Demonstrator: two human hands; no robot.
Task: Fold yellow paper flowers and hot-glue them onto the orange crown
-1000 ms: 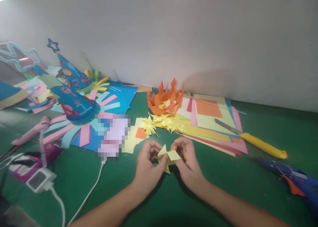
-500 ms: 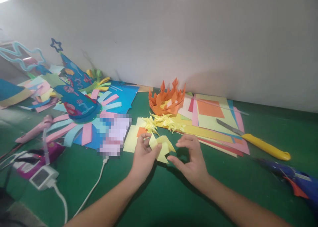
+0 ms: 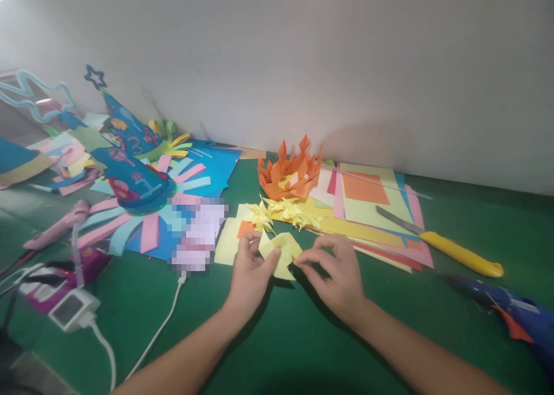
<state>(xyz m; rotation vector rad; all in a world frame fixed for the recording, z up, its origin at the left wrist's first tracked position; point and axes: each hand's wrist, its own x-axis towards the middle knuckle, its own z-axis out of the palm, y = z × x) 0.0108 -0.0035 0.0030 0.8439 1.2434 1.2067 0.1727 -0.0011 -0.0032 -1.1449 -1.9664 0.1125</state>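
A small creased piece of pale yellow paper (image 3: 283,259) is held above the green table. My left hand (image 3: 253,268) grips its left side, thumb on top and fingers behind. At its right edge my right hand (image 3: 333,274) pinches the paper between thumb and fingertips. Just beyond the hands lie several folded yellow paper stars or flowers (image 3: 288,210). An orange folded paper crown (image 3: 288,179) stands behind them. Pale yellow sheets (image 3: 227,245) with a small orange square rest to the left of my left hand.
A yellow-handled knife (image 3: 459,254) and a blue glue gun (image 3: 511,311) lie at right, near stacked coloured paper (image 3: 367,216). Decorated blue cone hats (image 3: 132,173) stand at left. A pink glue gun (image 3: 60,225), a power strip (image 3: 73,308) and a white cable (image 3: 168,320) occupy the left side.
My right hand has closed from an open curve into a pinch on the paper's right edge. The paper has shifted slightly and looks flatter; my left hand keeps its grip.
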